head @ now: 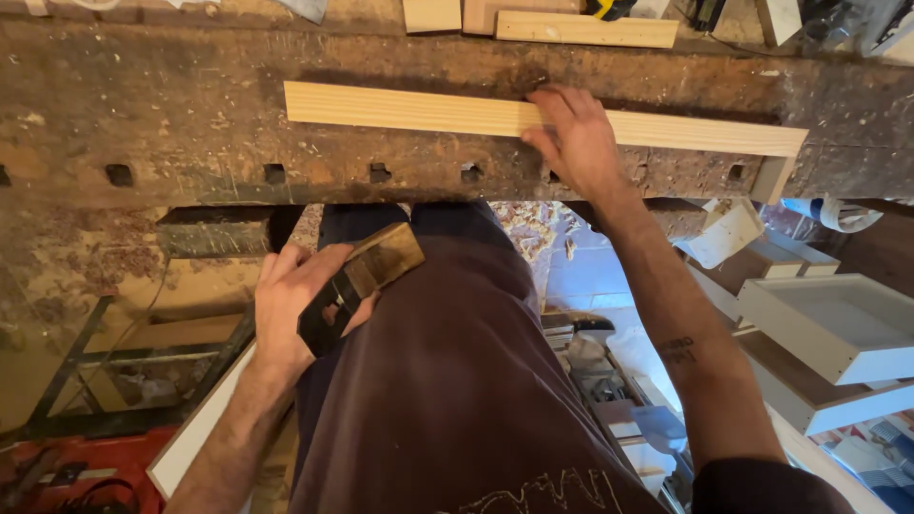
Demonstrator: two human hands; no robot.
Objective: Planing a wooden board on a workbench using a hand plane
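At centre top, your right hand (576,143) presses flat, fingers spread, on the pale wooden strip (419,114) lying across the workbench (171,114); lower left, your left hand (300,300) grips a dark wooden plane (367,281); at right, a white drawer box (838,328) sits open.

Pale wood strip (419,114) flat along workbench; dark wooden block plane (360,283) held low.

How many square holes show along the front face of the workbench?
6, in a row along the workbench front: one at left, then, one partly behind the right hand, one at right. More may be hidden.
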